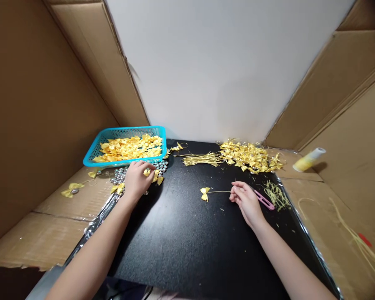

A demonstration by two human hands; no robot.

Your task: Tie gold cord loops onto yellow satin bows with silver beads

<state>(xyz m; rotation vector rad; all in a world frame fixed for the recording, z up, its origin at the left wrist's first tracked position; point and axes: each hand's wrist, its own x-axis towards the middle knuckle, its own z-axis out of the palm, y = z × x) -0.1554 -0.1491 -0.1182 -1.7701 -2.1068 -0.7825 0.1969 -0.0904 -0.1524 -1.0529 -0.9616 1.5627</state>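
Note:
My right hand [245, 202] pinches one end of a thin gold cord [218, 191]. At the cord's other end, a small yellow ribbon bow [204, 194] lies over the black tabletop. My left hand [138, 179] is over a cluster of silver beads [118, 175] and loose yellow bows [160, 179], just in front of the blue basket [125, 163]. Its fingers are curled with the tips close together; what they hold, if anything, is hidden. Many yellow bows [128, 146] fill the basket.
A bundle of gold cords [201, 158] lies at the back middle, beside a heap of corded bows [246, 155]. Near my right hand are a pink-handled cutter [264, 200] and cord scraps [276, 195]. A white-and-yellow tube [309, 159] stands at right. Cardboard walls [356, 112] flank the table.

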